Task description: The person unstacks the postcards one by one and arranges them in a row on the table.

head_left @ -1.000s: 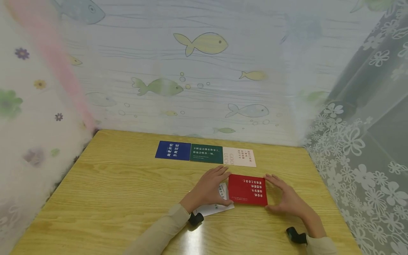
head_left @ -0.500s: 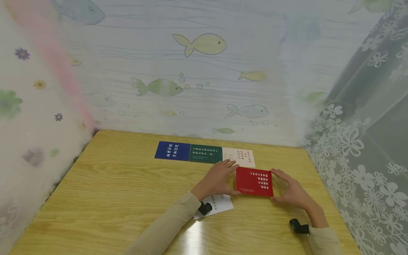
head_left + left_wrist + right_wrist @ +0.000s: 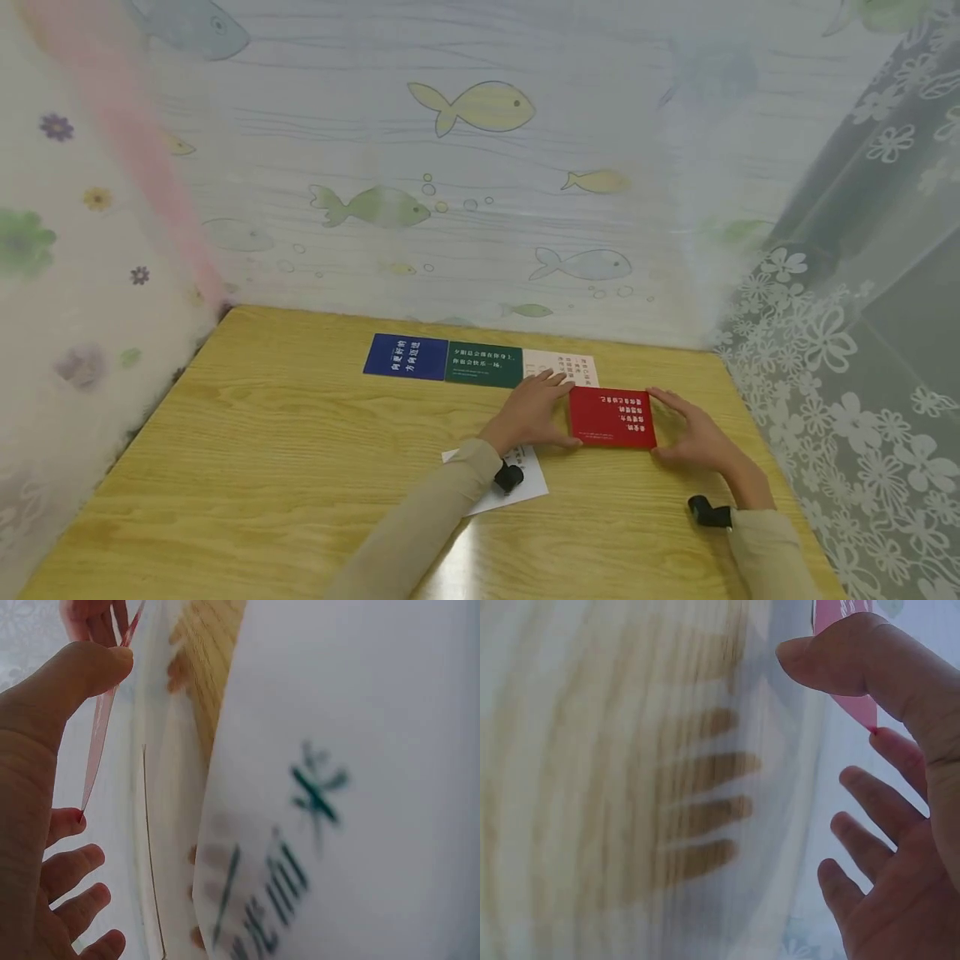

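red card (image 3: pixel 611 418), held between left fingers (image 3: pixel 562 440) and right fingers (image 3: pixel 672 402)

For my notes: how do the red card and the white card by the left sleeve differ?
The left hand and right hand hold the red card; the white card lies on the table. The red card bears white print, the white card dark print. Both are printed cards.

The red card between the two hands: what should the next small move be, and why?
Perhaps ease the red card rightward and away, toward the right side of the pale pink card. The left hand and right hand hold it by opposite edges above the table, while the blue card, green card and pale pink card lie side by side from left to right.
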